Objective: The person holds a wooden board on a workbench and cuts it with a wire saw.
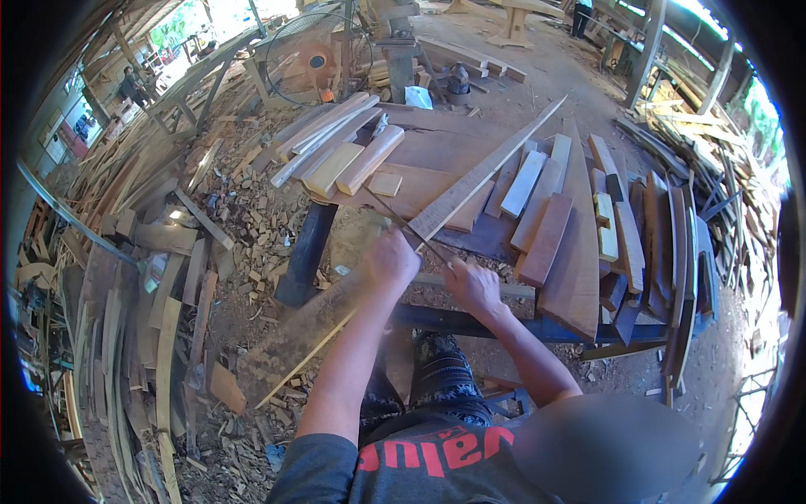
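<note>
Left hand [391, 257] closed round a long, pale, thin board [485, 174], its near end at the hands, the rest slanting up across the bench [579, 277]. Right hand [473, 286] gripped a thin dark rod [403, 223] crossing it.

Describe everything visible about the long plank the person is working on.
The long plank is a narrow, pale strip of rough-sawn wood tapering to a point far from the person. It lies slantwise across the workbench, over other boards. The left hand and right hand meet at its near end; the exact grip is blurred.
</note>
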Motion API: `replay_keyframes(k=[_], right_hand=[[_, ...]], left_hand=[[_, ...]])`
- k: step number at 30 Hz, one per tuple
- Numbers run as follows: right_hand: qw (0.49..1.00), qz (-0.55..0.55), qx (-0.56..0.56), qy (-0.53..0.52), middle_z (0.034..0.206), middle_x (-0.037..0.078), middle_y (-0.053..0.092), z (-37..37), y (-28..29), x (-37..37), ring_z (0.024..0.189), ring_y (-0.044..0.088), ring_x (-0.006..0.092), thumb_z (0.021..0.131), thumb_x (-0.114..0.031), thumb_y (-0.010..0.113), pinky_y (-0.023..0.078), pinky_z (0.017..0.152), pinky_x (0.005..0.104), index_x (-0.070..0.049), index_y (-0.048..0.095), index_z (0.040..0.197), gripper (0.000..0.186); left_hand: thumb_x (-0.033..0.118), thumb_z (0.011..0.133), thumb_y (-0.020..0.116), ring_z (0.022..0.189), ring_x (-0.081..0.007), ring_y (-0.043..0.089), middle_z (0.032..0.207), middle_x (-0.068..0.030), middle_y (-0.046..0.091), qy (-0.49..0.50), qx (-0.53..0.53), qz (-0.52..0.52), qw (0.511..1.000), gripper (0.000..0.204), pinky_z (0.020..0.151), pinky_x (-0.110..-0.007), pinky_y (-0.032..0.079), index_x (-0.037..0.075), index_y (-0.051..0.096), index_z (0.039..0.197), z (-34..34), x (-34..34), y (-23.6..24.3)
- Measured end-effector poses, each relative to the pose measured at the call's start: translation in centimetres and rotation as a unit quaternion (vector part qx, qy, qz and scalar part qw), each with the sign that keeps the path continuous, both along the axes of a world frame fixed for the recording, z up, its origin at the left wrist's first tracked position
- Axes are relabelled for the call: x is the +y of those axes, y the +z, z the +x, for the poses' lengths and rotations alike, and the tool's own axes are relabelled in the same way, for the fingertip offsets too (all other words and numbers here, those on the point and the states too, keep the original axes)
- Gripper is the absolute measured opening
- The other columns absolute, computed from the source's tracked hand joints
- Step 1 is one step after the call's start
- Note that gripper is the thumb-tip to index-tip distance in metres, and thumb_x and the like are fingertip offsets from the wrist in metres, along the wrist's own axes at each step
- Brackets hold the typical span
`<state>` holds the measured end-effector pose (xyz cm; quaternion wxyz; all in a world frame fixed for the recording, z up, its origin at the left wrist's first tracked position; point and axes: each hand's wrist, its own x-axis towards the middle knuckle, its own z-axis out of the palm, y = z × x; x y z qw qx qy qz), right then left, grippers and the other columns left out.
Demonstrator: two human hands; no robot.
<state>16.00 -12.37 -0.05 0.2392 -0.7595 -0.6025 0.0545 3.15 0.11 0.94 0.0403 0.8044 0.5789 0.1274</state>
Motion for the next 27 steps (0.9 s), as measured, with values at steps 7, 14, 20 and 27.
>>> replay_keyframes(k=[7, 14, 20, 27], right_hand=[[0.999, -0.036, 0.027, 0.005, 0.072, 0.019, 0.066, 1.4, 0.0, -1.9, 0.071, 0.067, 0.0389, 0.094, -0.034, 0.053, 0.051, 0.065, 0.0514, -0.008, 0.059, 0.084, 0.029], [0.999, 0.032, 0.029, 0.016, 0.073, 0.02, 0.067, -0.3, -0.5, 2.1, 0.073, 0.067, 0.0389, 0.094, -0.034, 0.052, 0.05, 0.066, 0.0519, -0.006, 0.059, 0.085, 0.03], [0.998, -0.025, 0.056, 0.009, 0.073, 0.022, 0.065, 2.2, -0.6, -3.0, 0.073, 0.066, 0.0418, 0.093, -0.034, 0.055, 0.051, 0.067, 0.0531, -0.005, 0.06, 0.085, 0.03], [0.993, -0.102, 0.062, 0.008, 0.08, 0.024, 0.067, 2.5, -1.4, -1.8, 0.078, 0.066, 0.0416, 0.092, -0.035, 0.056, 0.052, 0.07, 0.0515, -0.002, 0.067, 0.086, 0.036]], left_hand=[[0.014, 0.075, 0.063, 0.092, -0.0319, 0.063, 0.079, -0.018, 0.069, -0.014, -0.026, 0.033, 0.999, 0.023, 0.084, -0.039, 0.051, -0.001, 0.062, 0.092, 0.1, -0.2, 0.4], [0.019, 0.072, 0.07, 0.089, -0.0334, 0.07, 0.089, -0.0181, 0.071, 0.0, -0.016, 0.022, 1.0, 0.028, 0.078, -0.046, 0.054, 0.003, 0.064, 0.094, 0.0, 0.1, -0.5], [0.013, 0.072, 0.068, 0.092, -0.0336, 0.064, 0.09, -0.0204, 0.065, -0.005, -0.024, 0.023, 0.999, 0.026, 0.082, -0.043, 0.052, -0.002, 0.062, 0.093, 0.1, -0.1, 0.2], [0.017, 0.073, 0.069, 0.092, -0.0335, 0.066, 0.094, -0.0197, 0.065, 0.005, -0.034, -0.015, 0.999, 0.03, 0.083, -0.042, 0.053, -0.002, 0.063, 0.096, 0.3, -0.2, 0.3]])
